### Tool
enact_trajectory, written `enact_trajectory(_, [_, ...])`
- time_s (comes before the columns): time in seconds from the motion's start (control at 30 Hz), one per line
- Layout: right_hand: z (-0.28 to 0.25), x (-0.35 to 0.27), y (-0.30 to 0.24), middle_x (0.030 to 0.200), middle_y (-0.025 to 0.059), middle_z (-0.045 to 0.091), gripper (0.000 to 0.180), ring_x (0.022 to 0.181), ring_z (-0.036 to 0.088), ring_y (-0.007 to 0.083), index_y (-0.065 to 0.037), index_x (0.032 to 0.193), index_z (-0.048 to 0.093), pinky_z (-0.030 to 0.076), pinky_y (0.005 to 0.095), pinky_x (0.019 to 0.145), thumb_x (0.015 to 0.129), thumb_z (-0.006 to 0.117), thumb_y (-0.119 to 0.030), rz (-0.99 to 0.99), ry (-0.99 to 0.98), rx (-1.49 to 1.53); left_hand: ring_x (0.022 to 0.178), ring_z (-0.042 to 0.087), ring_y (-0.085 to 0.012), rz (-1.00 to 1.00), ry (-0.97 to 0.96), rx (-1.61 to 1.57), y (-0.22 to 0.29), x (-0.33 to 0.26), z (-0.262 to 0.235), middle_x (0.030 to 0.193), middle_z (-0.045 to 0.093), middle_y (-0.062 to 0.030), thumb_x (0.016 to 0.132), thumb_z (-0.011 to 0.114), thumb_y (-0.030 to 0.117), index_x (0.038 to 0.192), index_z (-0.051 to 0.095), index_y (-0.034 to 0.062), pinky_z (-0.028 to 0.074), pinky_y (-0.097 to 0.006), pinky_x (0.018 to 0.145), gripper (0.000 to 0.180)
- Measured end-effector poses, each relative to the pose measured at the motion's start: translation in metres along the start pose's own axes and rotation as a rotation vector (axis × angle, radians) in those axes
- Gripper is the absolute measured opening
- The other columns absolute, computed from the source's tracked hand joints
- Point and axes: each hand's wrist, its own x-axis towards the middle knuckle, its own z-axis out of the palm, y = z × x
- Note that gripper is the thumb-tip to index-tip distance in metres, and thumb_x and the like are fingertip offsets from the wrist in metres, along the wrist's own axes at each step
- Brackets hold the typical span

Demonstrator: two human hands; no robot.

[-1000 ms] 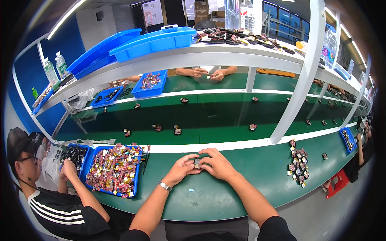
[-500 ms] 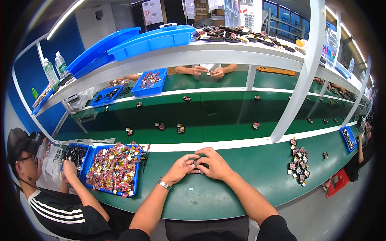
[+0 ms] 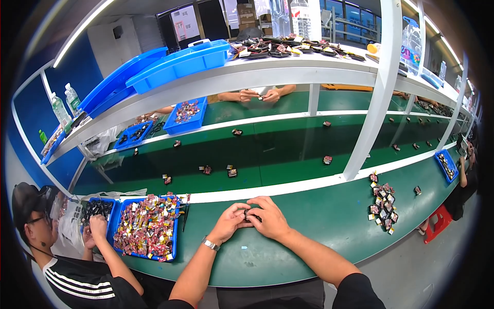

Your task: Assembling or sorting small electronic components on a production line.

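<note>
My left hand (image 3: 229, 225) and my right hand (image 3: 271, 221) meet above the front of the green table. Their curled fingers hold a small black piece (image 3: 250, 216) between them; most of it is covered by fingertips. A metal-banded watch (image 3: 210, 243) is on my left wrist. Left of my hands, a heap of small red, white and yellow parts (image 3: 146, 226) fills a blue tray (image 3: 175, 244). To the right, a loose pile of similar small assemblies with black bodies (image 3: 383, 206) lies on the table, with a single one (image 3: 417, 190) beside it.
A white post (image 3: 374, 103) and overhead shelf (image 3: 309, 72) stand beyond my hands. Several assemblies lie along the dark green strip (image 3: 278, 159). At left a co-worker (image 3: 77, 273) handles something beside a tray of black parts (image 3: 98, 207). A red stool (image 3: 438, 224) stands at right.
The whole view has shifted slightly. My hands stay together around the black piece, with the fingers slightly rearranged and the piece more covered. The co-worker's hands at left have risen a little.
</note>
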Motion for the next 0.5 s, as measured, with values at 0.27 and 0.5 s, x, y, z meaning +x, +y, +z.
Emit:
enact_trajectory(0.27, [0.010,-0.004,-0.003,0.116,0.0080,0.063,0.012,0.115,0.054,0.0282,-0.005,0.088,0.072,0.047,0.0375,0.096,0.076,0.071,-0.008,0.075,0.013,0.061,0.105,0.063,-0.0203,0.009,0.004,-0.003,-0.004,0.001,-0.007,0.113,0.062,-0.0125,0.101,0.049,0.012,0.123,0.048,0.0035,0.054,-0.037,0.094,0.024])
enact_trajectory(0.5, [0.012,-0.007,0.002,0.117,0.0056,0.065,0.014,0.116,0.054,0.0278,-0.011,0.091,0.075,0.046,0.0389,0.098,0.077,0.073,-0.009,0.207,0.001,0.156,0.104,0.064,-0.0197,0.017,0.035,-0.006,-0.005,0.001,-0.006,0.113,0.063,-0.0136,0.099,0.052,0.011,0.120,0.049,0.0032,0.056,-0.038,0.091,0.022])
